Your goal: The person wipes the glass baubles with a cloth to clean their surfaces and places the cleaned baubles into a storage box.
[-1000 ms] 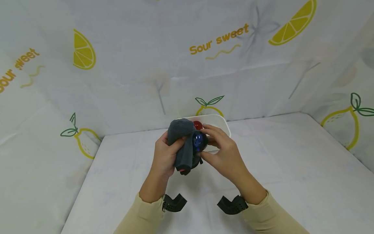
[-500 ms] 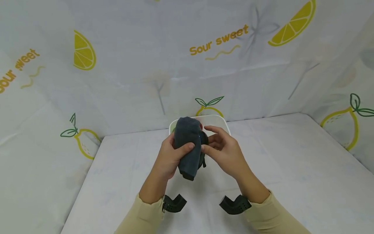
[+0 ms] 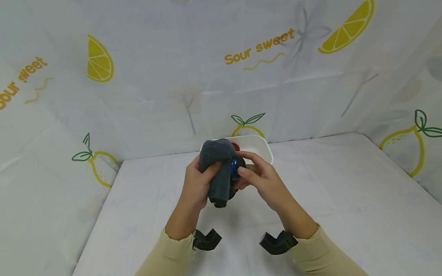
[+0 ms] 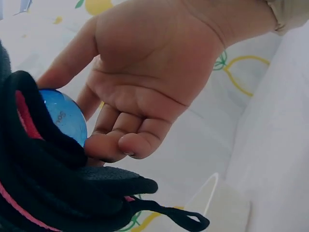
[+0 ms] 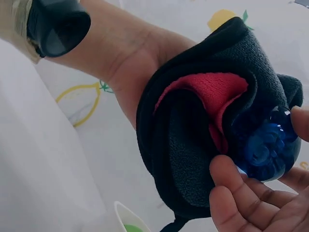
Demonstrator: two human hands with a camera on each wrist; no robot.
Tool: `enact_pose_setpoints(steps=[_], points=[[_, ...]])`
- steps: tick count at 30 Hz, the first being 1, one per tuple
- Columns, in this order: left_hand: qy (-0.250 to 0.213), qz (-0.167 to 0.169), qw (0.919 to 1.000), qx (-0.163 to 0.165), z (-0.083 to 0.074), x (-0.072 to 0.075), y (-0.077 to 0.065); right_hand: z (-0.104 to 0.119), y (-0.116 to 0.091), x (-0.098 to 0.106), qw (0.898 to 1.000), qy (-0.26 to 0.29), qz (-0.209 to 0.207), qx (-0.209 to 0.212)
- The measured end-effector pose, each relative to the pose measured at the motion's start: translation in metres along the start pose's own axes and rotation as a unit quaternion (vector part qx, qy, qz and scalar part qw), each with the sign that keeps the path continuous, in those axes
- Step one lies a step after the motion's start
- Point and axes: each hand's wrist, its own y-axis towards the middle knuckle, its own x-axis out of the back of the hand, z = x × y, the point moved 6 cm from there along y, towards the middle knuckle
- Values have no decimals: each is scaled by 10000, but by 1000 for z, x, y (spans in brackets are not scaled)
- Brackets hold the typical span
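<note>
My left hand (image 3: 195, 183) grips a folded dark grey cloth (image 3: 217, 153) with black edging and a hanging loop. In the right wrist view the cloth's pink inner side (image 5: 219, 92) shows among the folds. A clear blue ball (image 3: 233, 167) sits against the cloth's right side, partly covered by it. My right hand (image 3: 264, 179) holds this ball between thumb and fingers. In the left wrist view, the right palm faces the camera and the blue ball (image 4: 72, 121) shows behind the cloth edge. Cloth hides most of the left fingers.
Behind the hands a white plastic container (image 3: 262, 147) stands near the table's back edge, with a red ball (image 3: 236, 146) in it. Something green (image 5: 131, 227) shows inside the container in the right wrist view. A white table (image 3: 328, 191) meets a lemon-printed backdrop (image 3: 155, 96).
The cloth swung over most of the ball half a second ago, then back left, showing the blue again. My right fingers have shifted on the ball, the thumb now lying across its front.
</note>
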Motion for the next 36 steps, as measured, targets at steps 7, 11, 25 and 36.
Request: enact_pose_setpoints(steps=[7, 11, 25, 36], points=[[-180, -424, 9988, 137, -1, 3, 1, 0, -1, -4, 9998, -18, 24, 184], [-287, -452, 9982, 256, 2, 2, 3, 2, -4, -3, 9931, -865, -399, 683], [-241, 591, 9962, 585, 9, -10, 1, 14, -9, 4, 9307, -2885, -1402, 1756], [447, 858, 9949, 300, 7, -7, 0, 4, -2, 11, 9499, -2758, -1139, 931]])
